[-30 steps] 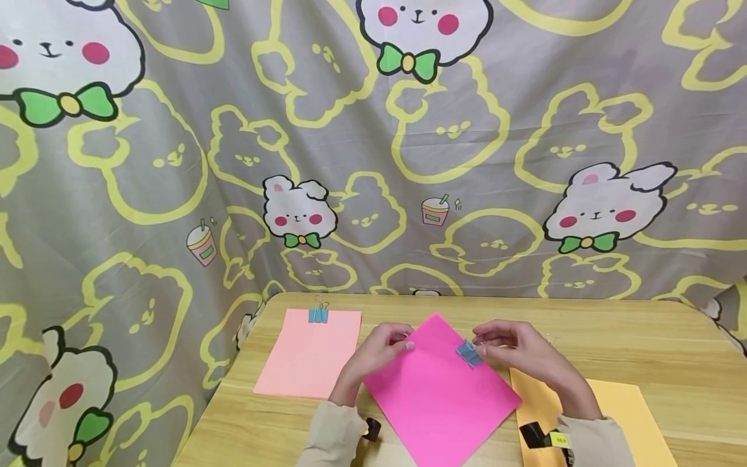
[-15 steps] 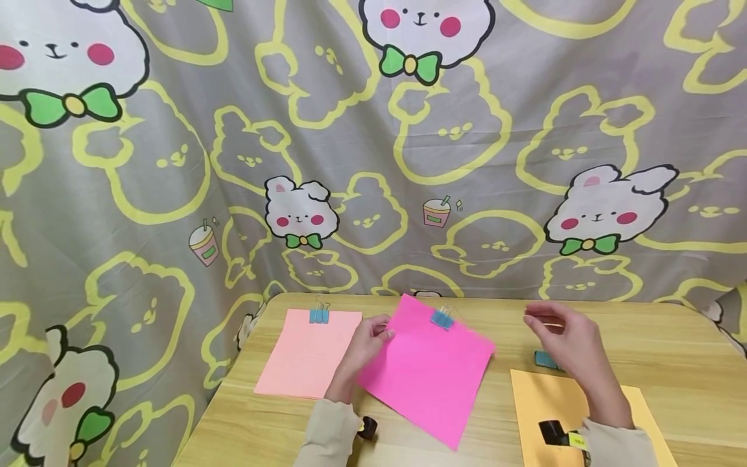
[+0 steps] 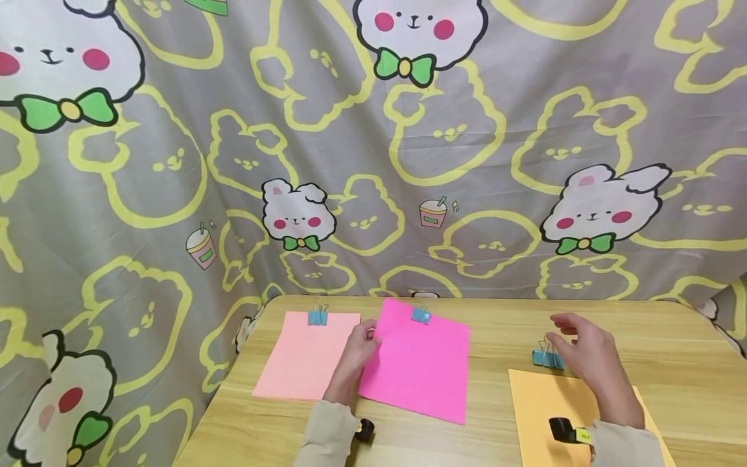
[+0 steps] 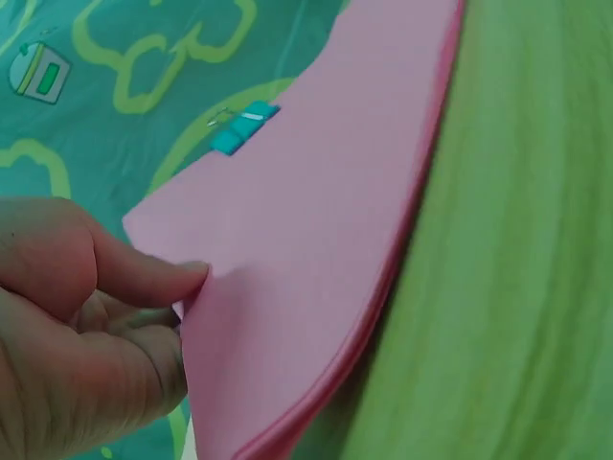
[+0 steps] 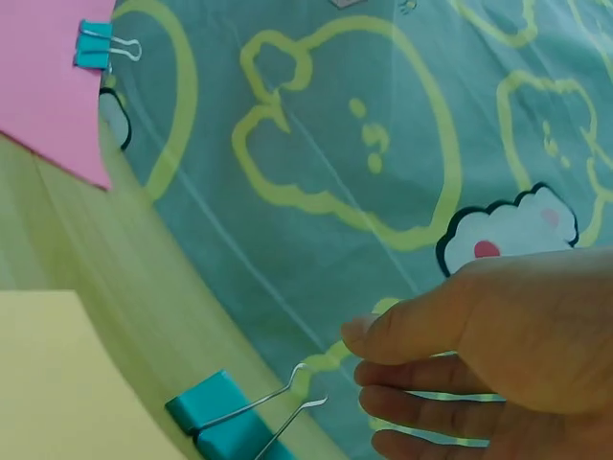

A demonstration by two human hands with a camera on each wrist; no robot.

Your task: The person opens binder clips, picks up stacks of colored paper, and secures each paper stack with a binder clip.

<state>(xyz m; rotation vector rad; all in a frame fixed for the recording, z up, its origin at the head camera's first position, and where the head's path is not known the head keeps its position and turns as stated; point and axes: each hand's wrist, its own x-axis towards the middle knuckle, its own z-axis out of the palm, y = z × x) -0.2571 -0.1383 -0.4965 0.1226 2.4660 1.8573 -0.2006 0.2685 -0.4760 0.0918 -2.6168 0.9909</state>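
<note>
My left hand pinches the left edge of a stack of bright pink paper, thumb on top. A blue binder clip grips the stack's far edge. In the left wrist view the pink paper bends slightly and its near edge shows several layers. My right hand hovers with loosely curved fingers beside a second blue binder clip, which stands on the table with its wire handles up. The right wrist view shows nothing between the thumb and fingers, with that binder clip just left of them.
A light pink paper stack with its own blue binder clip lies at the left of the wooden table. Yellow-orange paper lies at the right, partly under the right forearm. A patterned curtain hangs behind.
The right hand let go of the pink stack's clip and moved right to the other binder clip. The left hand turned the pink stack straighter and shifted it left, lower toward the table.
</note>
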